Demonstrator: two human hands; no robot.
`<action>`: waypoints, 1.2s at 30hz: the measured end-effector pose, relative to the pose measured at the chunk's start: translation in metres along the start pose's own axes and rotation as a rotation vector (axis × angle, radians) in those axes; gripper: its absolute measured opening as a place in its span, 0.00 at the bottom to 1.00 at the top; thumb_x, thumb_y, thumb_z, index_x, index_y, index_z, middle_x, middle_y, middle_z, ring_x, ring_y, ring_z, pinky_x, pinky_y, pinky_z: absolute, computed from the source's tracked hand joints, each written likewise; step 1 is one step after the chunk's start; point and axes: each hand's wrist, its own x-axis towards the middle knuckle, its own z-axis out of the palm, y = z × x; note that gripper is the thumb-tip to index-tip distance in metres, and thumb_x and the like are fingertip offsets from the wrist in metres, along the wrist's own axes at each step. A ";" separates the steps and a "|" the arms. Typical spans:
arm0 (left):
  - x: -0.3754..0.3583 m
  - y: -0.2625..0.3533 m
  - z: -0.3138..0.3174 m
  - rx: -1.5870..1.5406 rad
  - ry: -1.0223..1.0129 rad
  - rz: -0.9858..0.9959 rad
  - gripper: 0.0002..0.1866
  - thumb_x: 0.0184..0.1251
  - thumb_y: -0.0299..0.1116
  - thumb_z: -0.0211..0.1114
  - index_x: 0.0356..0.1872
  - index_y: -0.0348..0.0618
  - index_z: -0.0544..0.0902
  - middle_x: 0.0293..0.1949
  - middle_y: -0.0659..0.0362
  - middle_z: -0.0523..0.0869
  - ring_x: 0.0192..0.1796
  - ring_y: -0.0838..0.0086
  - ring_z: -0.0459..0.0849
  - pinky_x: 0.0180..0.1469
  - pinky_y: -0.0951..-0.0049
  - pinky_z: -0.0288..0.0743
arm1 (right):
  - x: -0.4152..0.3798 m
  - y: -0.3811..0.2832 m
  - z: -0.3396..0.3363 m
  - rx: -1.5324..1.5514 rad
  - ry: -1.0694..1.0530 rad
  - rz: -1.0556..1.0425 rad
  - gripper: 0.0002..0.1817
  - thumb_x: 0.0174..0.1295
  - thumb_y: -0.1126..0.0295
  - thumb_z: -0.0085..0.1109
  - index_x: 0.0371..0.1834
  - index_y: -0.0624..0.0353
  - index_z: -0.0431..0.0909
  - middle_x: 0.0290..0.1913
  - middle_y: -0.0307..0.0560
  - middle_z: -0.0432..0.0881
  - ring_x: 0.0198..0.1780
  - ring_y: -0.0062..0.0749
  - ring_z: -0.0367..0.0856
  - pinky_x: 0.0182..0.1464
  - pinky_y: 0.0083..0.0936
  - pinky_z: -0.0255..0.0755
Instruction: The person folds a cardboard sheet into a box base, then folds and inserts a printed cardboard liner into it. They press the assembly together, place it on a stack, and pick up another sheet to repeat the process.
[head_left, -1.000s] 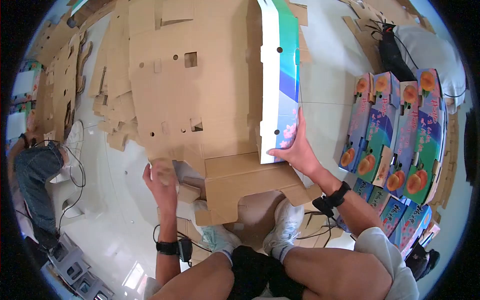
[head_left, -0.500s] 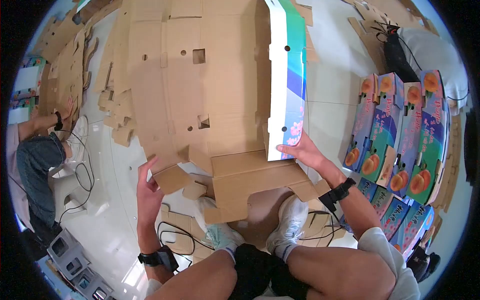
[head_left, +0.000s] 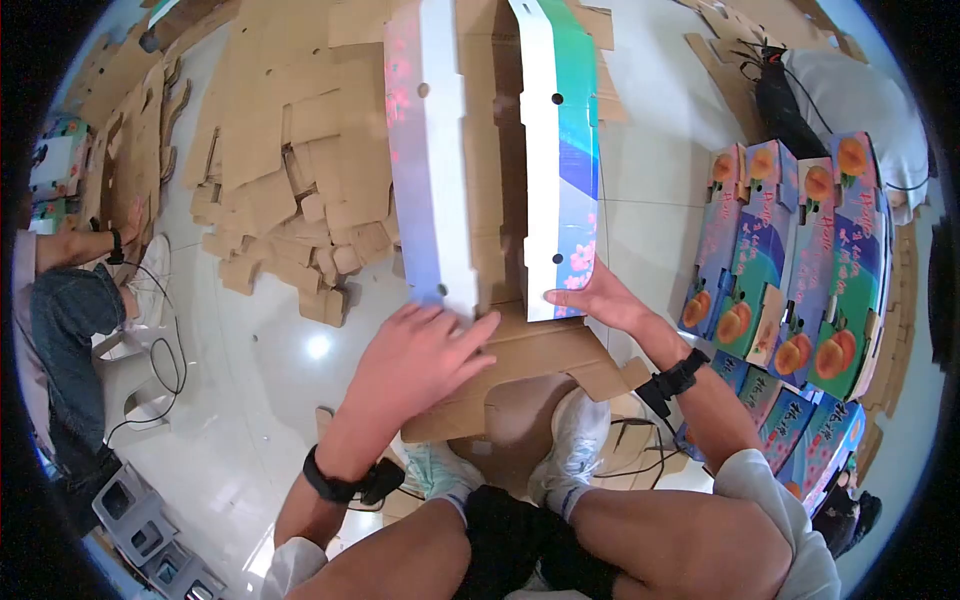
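A partly folded cardboard box stands before me, its printed right side wall (head_left: pixel 540 190) and left side wall (head_left: pixel 435 150) both upright. Plain brown shows on the inside; pink blossoms, blue and green on the outside. My right hand (head_left: pixel 605 297) grips the near end of the right wall, thumb on its white edge. At the near end of the left wall is my left hand (head_left: pixel 420 360), fingers spread and touching it. A brown end flap (head_left: pixel 530 350) with a cutout slopes toward my shoes, partly behind my left hand.
Flat cardboard sheets (head_left: pixel 280 130) lie stacked left of the box. Finished peach-printed boxes (head_left: pixel 760 250) are piled at the right. Another person's arm (head_left: pixel 80 248) rests at far left near a black cable (head_left: pixel 180 360). Grey plastic stools (head_left: pixel 140 515) sit lower left.
The left part of the cardboard has been folded up from flat into an upright wall, uncovering the stack beneath. My left hand has moved right and up onto it. My right hand keeps its grip.
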 end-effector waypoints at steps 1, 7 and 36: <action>0.006 -0.005 0.011 -0.004 0.077 0.087 0.17 0.62 0.40 0.76 0.50 0.49 0.88 0.31 0.60 0.84 0.39 0.64 0.85 0.50 0.62 0.79 | 0.001 0.003 0.000 -0.013 0.003 -0.014 0.59 0.62 0.59 0.82 0.85 0.63 0.46 0.76 0.51 0.70 0.76 0.35 0.68 0.78 0.37 0.66; 0.036 -0.003 0.051 0.236 -0.128 0.231 0.27 0.72 0.30 0.60 0.71 0.62 0.79 0.61 0.56 0.81 0.68 0.62 0.77 0.74 0.59 0.67 | -0.004 0.000 0.010 -0.008 0.080 -0.108 0.52 0.61 0.61 0.83 0.81 0.64 0.56 0.73 0.52 0.72 0.72 0.35 0.73 0.74 0.35 0.71; 0.042 0.002 -0.028 -0.098 -0.057 0.004 0.29 0.69 0.43 0.74 0.72 0.57 0.82 0.79 0.63 0.74 0.83 0.57 0.66 0.80 0.51 0.64 | -0.061 -0.003 0.017 -0.229 0.419 -0.128 0.31 0.58 0.67 0.82 0.65 0.65 0.81 0.61 0.55 0.88 0.66 0.43 0.85 0.69 0.41 0.77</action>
